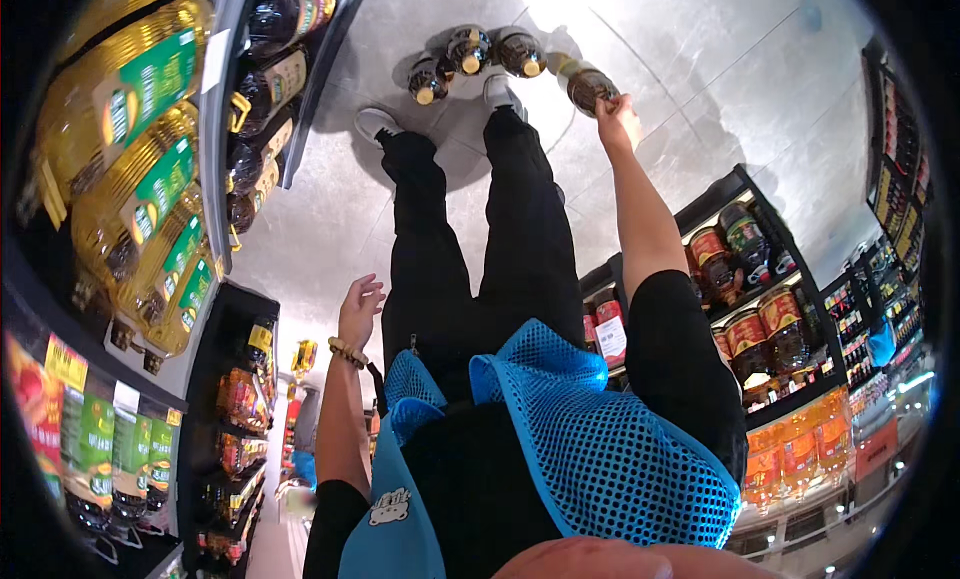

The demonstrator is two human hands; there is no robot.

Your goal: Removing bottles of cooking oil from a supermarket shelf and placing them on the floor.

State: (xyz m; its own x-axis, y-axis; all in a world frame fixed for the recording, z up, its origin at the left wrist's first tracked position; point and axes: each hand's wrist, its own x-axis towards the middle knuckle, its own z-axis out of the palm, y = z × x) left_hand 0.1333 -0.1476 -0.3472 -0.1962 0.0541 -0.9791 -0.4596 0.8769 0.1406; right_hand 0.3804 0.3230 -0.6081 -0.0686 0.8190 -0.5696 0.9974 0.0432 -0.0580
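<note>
My right hand [619,121] reaches out to the right of my feet and grips a large dark oil bottle [589,85] near its top. In line with it on the floor, in front of my shoes, stand a dark bottle with a yellow cap [519,52], a second capped bottle [469,47] and a third capped bottle [429,77]. My left hand [360,309], with a beaded bracelet [348,351] at its wrist, hangs beside my left thigh. It holds nothing, and its fingers are loosely apart.
On the left, a shelf edge [219,128] fronts big yellow oil bottles [161,189], with dark bottles [262,83] beyond it. To the right stands a lit shelf unit [787,279] with more bottles. Grey tiled floor [660,46] lies ahead. A person [304,429] is behind, partly seen.
</note>
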